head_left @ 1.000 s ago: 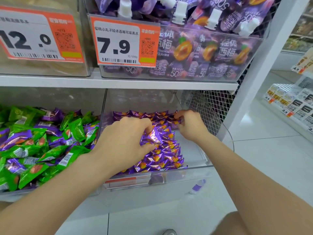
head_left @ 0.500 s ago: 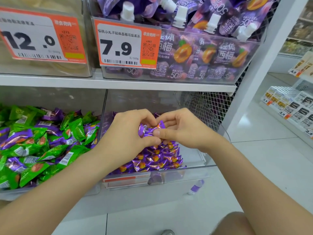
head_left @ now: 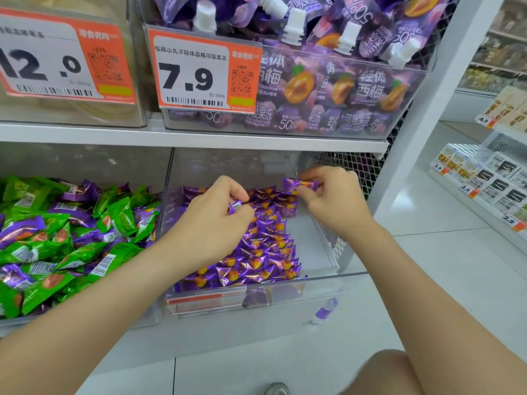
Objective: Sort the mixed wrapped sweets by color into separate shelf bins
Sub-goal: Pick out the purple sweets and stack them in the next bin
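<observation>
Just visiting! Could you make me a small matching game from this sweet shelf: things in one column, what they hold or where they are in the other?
Things
1. left bin
2. right bin
3. right hand
4. stray purple packet

Descriptions
A. lies on the floor
B. pinches a purple sweet
C. holds green and purple sweets mixed
D. shows only purple sweets

Pairs: 1-C, 2-D, 3-B, 4-A

mixed sweets in left bin | sorted sweets in right bin | pouch bin on shelf above
</observation>
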